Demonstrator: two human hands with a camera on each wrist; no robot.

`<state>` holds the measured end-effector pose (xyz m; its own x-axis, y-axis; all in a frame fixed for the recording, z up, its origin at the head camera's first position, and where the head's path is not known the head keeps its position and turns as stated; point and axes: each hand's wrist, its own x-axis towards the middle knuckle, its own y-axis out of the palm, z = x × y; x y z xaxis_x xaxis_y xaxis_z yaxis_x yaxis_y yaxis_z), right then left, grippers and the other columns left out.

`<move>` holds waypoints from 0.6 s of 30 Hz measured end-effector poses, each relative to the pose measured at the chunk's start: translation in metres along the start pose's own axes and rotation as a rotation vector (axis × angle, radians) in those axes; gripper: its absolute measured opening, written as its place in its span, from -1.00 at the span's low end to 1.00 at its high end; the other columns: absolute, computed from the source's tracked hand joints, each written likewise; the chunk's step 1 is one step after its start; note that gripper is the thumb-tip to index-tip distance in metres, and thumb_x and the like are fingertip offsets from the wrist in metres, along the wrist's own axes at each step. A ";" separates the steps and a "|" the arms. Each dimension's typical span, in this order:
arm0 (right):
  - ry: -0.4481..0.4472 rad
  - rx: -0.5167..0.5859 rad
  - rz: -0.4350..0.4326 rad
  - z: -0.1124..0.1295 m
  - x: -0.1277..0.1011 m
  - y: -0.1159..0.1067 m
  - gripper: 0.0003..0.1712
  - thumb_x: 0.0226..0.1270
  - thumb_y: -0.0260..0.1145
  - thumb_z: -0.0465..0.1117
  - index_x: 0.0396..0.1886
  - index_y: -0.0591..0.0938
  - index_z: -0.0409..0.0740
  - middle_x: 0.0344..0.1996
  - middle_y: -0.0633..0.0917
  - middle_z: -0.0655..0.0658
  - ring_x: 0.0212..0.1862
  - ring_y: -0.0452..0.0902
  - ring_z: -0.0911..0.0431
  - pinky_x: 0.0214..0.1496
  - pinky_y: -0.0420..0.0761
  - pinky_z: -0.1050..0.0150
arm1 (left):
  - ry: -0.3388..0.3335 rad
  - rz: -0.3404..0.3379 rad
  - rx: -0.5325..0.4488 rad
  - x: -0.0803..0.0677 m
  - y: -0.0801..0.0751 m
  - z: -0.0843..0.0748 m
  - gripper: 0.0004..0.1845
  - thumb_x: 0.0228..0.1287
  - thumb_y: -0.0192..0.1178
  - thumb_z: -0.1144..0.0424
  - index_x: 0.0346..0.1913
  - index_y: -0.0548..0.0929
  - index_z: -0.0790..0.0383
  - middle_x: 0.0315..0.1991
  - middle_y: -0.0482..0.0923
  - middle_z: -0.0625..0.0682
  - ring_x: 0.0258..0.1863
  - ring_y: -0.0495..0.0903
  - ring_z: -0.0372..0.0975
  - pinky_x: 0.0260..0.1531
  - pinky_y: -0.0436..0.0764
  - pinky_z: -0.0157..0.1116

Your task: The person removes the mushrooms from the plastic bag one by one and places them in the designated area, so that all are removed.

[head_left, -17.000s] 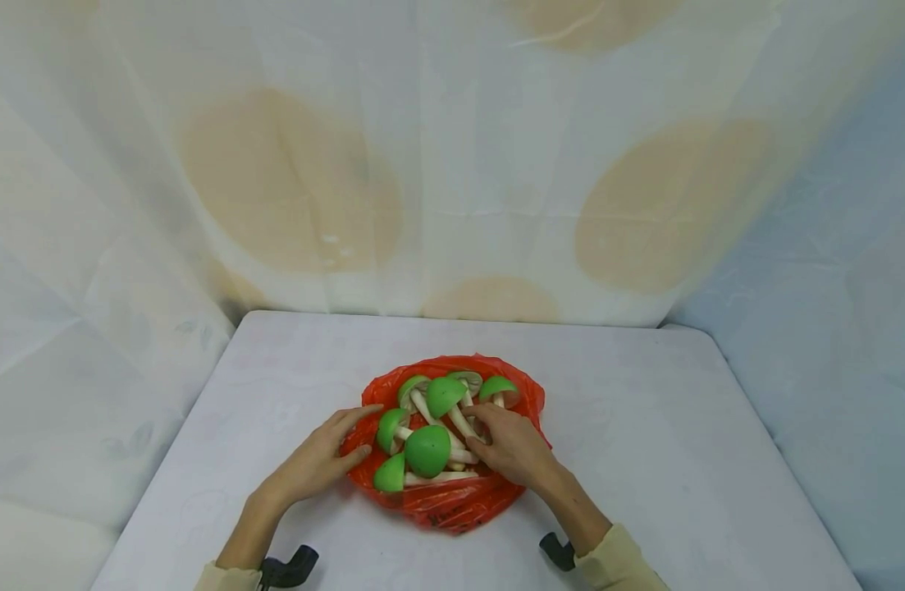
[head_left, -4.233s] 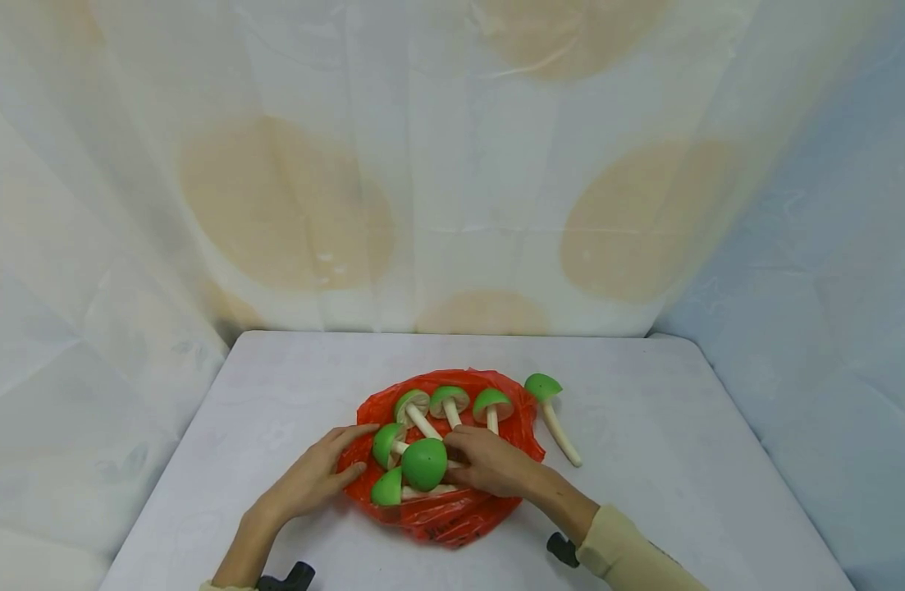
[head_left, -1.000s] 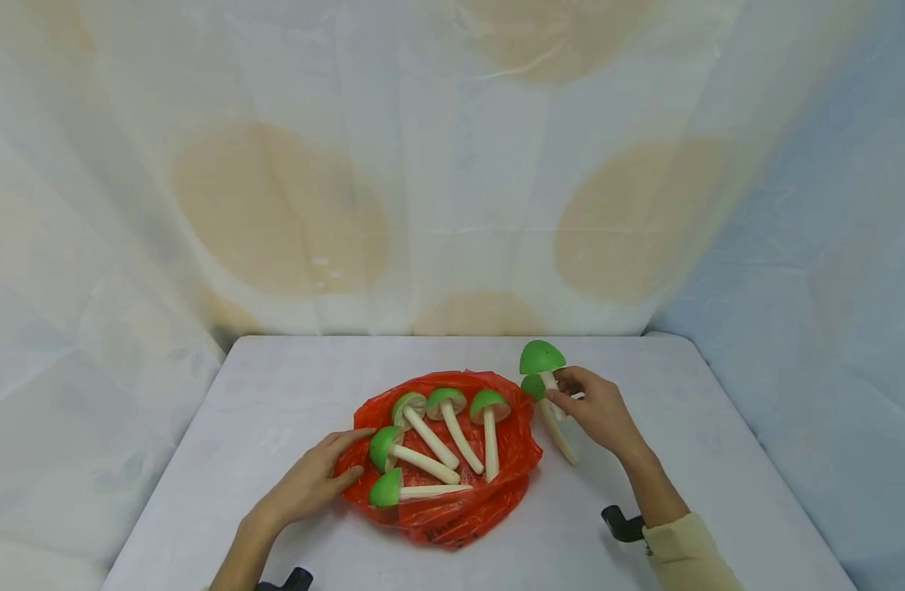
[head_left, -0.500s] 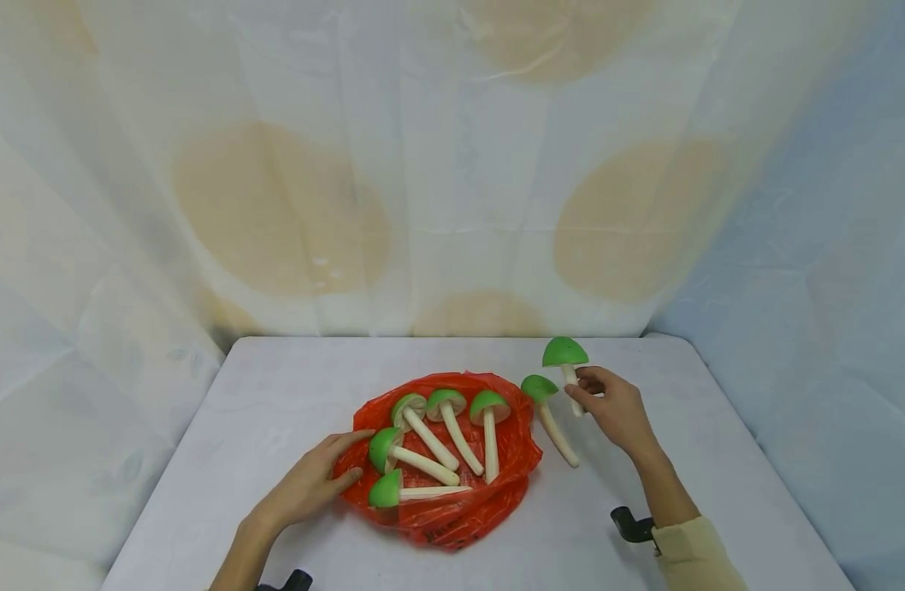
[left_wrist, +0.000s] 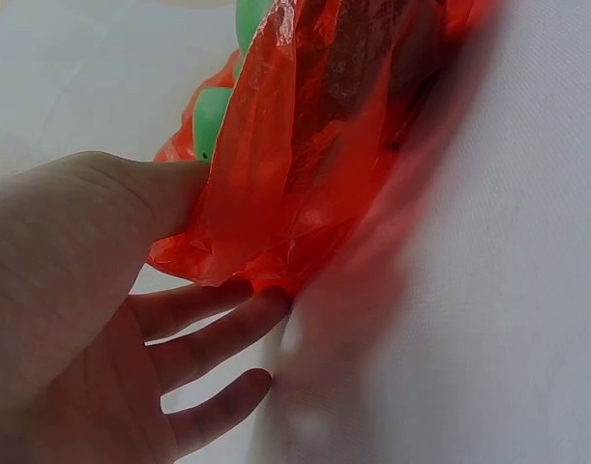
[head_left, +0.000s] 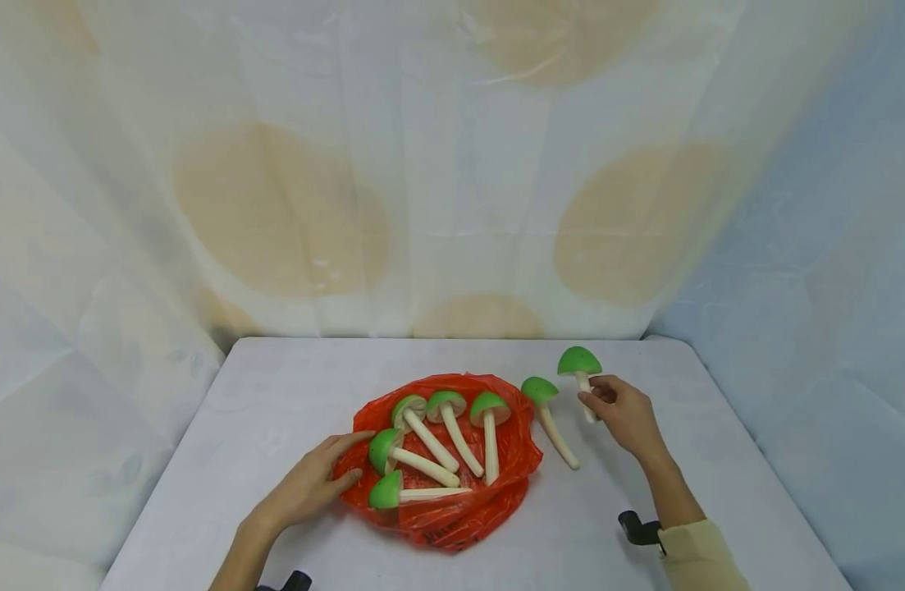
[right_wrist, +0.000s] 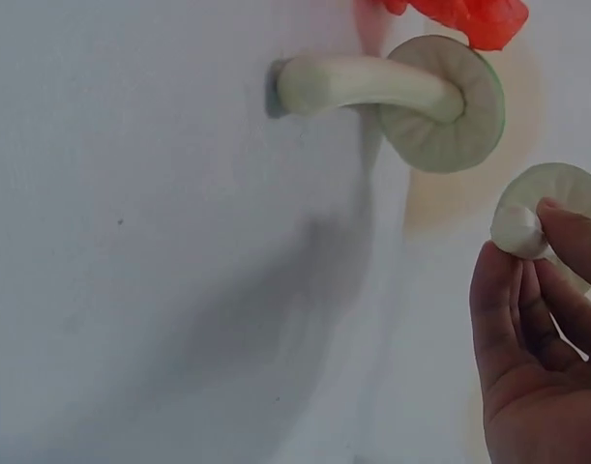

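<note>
The bag [head_left: 459, 525] is thin plastic, glossy and crinkled. The caps [head_left: 579, 361] look smooth and matt on top, ribbed beneath; the stems [head_left: 559, 437] are smooth, matt. The table [head_left: 290, 377] looks matt, finely grained. Beyond its far edge, the sheet [head_left: 474, 180] is creased, faintly shiny. The sleeve [head_left: 701, 555] is matt cloth.

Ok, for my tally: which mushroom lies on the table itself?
The green-capped mushroom just right of the red plastic bag; five others lie in the bag, and the right hand holds another.

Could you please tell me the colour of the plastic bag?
The plastic bag is red; it shows best in the head view.
</note>
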<state>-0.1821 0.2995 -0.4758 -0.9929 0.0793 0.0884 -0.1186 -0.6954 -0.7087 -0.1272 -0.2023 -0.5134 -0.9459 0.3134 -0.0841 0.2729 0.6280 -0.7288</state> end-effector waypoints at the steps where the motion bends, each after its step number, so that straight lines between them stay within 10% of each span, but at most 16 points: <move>1: 0.009 -0.003 0.006 -0.001 0.000 0.000 -0.42 0.40 0.37 0.02 0.20 0.58 -0.33 -0.15 0.69 -0.23 -0.18 0.62 -0.01 -0.32 0.61 0.27 | -0.001 0.000 0.000 0.000 0.000 0.000 -0.39 0.36 0.32 0.11 0.42 0.41 -0.32 0.24 0.50 -0.10 0.25 0.49 -0.11 0.21 0.52 0.09; 18: 0.081 0.038 0.059 -0.026 0.008 0.014 -0.46 0.36 0.39 -0.08 0.19 0.57 -0.34 -0.16 0.70 -0.23 -0.17 0.65 0.00 -0.31 0.66 0.27 | 0.009 0.003 -0.005 0.000 0.000 0.003 -0.39 0.36 0.32 0.14 0.42 0.42 -0.30 0.25 0.50 -0.13 0.27 0.48 -0.13 0.24 0.50 0.07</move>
<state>-0.1913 0.3092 -0.5029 -0.9955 0.0939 -0.0105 -0.0614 -0.7272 -0.6837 -0.1277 -0.2044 -0.5152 -0.9433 0.3221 -0.0802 0.2770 0.6309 -0.7247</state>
